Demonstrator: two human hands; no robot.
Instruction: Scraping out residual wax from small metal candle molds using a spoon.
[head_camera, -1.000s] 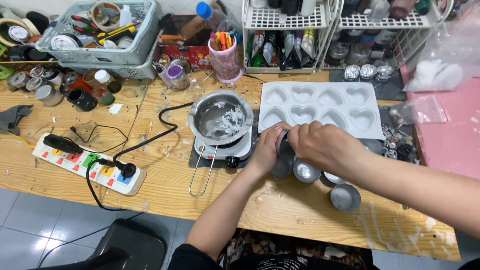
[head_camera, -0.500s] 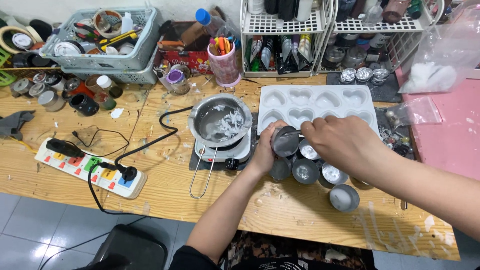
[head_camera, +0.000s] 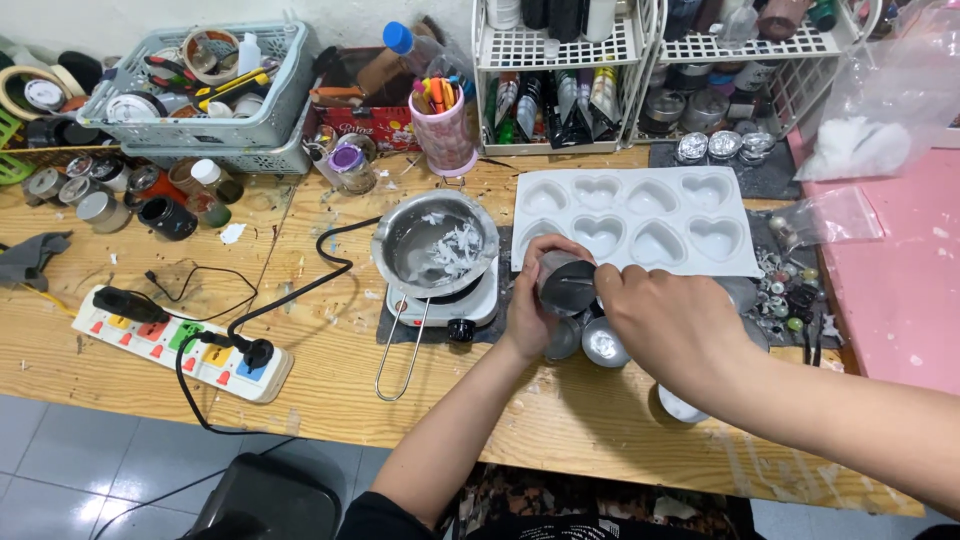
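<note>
My left hand (head_camera: 532, 305) grips a small round metal tin (head_camera: 566, 283), tilted on its side just in front of a white heart-shaped mould tray (head_camera: 640, 215). The fingers of my right hand (head_camera: 672, 325) reach into the tin's open mouth. Other small metal tins (head_camera: 604, 342) stand on the wooden table under my hands. To the left, a metal pot (head_camera: 436, 245) holding white flakes sits on a small electric hot plate (head_camera: 450, 308).
A power strip (head_camera: 180, 342) with a black cable lies at the left. At the back are a pink pen cup (head_camera: 445, 130), grey baskets of tape and tools (head_camera: 200, 90), and white wire racks (head_camera: 560, 60). A pink mat (head_camera: 890, 270) covers the right.
My hands have lifted the tin off the table and tilted it, moving slightly toward the mould tray; my right fingers now work at its opening.
</note>
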